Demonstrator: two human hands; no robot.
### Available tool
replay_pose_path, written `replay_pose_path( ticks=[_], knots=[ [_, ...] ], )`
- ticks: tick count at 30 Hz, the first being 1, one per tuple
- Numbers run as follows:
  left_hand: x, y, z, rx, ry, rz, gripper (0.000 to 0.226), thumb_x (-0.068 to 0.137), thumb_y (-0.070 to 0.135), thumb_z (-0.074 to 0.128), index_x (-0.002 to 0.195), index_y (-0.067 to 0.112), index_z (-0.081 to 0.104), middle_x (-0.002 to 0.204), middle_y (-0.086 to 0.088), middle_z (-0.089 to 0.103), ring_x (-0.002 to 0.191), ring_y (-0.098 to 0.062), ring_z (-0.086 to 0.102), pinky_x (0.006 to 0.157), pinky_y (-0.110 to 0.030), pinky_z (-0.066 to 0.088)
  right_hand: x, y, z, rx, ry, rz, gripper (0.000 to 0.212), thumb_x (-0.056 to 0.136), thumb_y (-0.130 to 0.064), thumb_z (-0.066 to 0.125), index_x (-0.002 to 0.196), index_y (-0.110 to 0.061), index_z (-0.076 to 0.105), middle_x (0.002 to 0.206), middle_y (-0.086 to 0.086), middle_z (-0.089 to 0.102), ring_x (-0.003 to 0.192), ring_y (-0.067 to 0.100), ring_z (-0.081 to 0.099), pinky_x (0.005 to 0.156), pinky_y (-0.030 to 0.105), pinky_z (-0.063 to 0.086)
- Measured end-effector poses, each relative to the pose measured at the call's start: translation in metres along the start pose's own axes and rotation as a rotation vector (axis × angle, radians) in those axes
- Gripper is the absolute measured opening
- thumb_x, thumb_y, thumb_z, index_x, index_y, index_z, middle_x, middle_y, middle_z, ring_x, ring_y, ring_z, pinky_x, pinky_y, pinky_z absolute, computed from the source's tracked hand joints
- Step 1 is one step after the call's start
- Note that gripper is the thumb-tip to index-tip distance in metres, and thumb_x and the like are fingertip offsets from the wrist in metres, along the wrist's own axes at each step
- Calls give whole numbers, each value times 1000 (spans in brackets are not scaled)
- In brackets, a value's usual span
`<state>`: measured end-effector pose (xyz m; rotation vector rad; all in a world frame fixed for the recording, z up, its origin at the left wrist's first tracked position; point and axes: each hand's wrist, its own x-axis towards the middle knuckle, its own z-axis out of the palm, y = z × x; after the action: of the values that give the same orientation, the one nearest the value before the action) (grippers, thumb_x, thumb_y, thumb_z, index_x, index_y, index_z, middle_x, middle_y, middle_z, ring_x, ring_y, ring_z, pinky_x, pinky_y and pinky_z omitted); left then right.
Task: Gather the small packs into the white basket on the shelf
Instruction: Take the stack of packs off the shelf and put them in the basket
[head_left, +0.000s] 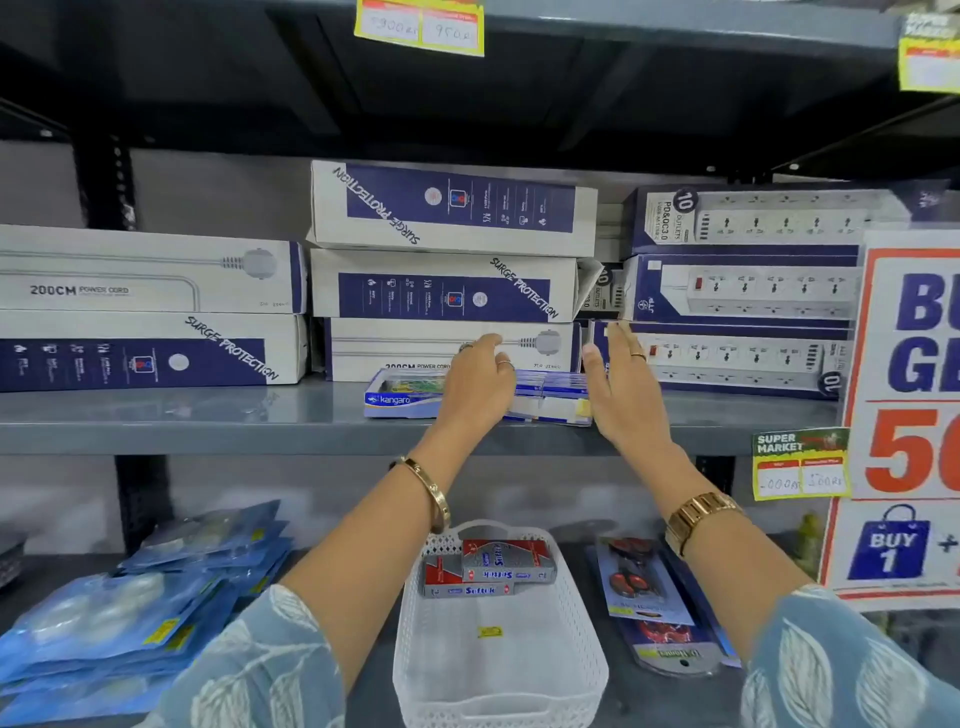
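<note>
A row of small blue and white packs (550, 397) lies on the upper grey shelf (208, 415), with a Kangaro pack (402, 397) at its left end. My left hand (478, 384) rests on the row's middle, fingers spread. My right hand (621, 379) stands flat and open against the row's right end. Below, on the lower shelf, the white mesh basket (498, 670) holds three red and silver Softek packs (493, 569) at its far end.
Long white and blue power strip boxes (447, 291) are stacked behind the packs. Blue blister packs (130, 608) pile up at the lower left. Carded items (649, 587) lie right of the basket. A sale poster (914, 415) hangs at the right.
</note>
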<state>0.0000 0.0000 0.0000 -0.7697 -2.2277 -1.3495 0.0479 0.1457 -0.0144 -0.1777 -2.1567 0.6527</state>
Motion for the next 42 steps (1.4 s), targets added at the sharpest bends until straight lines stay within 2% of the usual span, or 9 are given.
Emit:
replay_pose_path(
  ticks=[3, 6, 11, 16, 19, 23, 30, 35, 42],
  knots=[
    [16, 0, 4, 79, -50, -82, 33, 92, 10, 36, 120, 1, 52, 117, -17, 56, 107, -32, 51, 86, -35, 41, 12, 0, 4, 87, -10, 83, 48, 100, -37, 28, 131, -4, 44, 142, 17, 46, 133, 31, 40, 103, 37, 35],
    [28, 7, 3, 125, -155, -194, 22, 91, 13, 35, 95, 0, 52, 104, -20, 55, 88, -31, 49, 73, -32, 37, 19, -2, 9, 204, -92, 245, 57, 98, -46, 23, 124, -3, 49, 130, 16, 55, 121, 30, 49, 92, 35, 35],
    [41, 14, 4, 249, -374, -238, 54, 101, 35, 17, 140, -1, 30, 151, -19, 26, 138, -32, 26, 111, -35, 23, 29, 0, 14, 153, -206, 395, 73, 95, -58, 16, 134, -3, 44, 140, 19, 47, 128, 34, 43, 107, 42, 32],
    [43, 3, 15, 372, -487, -247, 67, 97, 51, 9, 144, 6, 24, 154, -16, 20, 140, -33, 22, 113, -39, 20, 35, 0, 16, 131, -369, 419, 75, 93, -62, 11, 147, -13, 27, 156, 14, 26, 144, 31, 24, 119, 47, 16],
    [45, 2, 15, 269, -507, -283, 69, 95, 54, 7, 145, 9, 20, 156, -13, 14, 143, -30, 16, 115, -40, 14, 34, -1, 19, 158, -399, 444, 90, 81, -76, 9, 145, -18, 33, 154, 9, 32, 143, 28, 26, 120, 50, 14],
    [48, -2, 12, 182, -516, -353, 71, 93, 59, 6, 148, 15, 13, 157, -12, 8, 144, -29, 7, 119, -45, 5, 33, -2, 19, 228, -387, 487, 84, 84, -74, 10, 147, -22, 28, 157, 7, 24, 146, 27, 19, 121, 49, 9],
    [39, 6, 8, 151, -485, -377, 76, 89, 66, 9, 146, 17, 19, 154, -11, 22, 134, -40, 32, 110, -48, 29, 26, -8, 15, 270, -244, 546, 80, 90, -66, 11, 142, -11, 38, 152, 14, 34, 143, 30, 26, 122, 47, 7],
    [32, 17, 3, 150, -482, -378, 77, 89, 67, 13, 141, 12, 30, 148, -14, 32, 133, -34, 32, 108, -45, 26, 10, -13, 6, 365, -120, 547, 72, 97, -54, 10, 145, -5, 31, 155, 18, 26, 147, 29, 13, 122, 44, -1],
    [12, 30, 4, 258, -440, -289, 73, 87, 67, 3, 144, 27, 26, 148, -8, 38, 144, -31, 10, 109, -56, -23, -5, -22, -3, 805, 61, 743, 68, 92, -62, 24, 139, -16, 41, 143, 6, 45, 128, 26, 43, 109, 42, 34]
  ],
)
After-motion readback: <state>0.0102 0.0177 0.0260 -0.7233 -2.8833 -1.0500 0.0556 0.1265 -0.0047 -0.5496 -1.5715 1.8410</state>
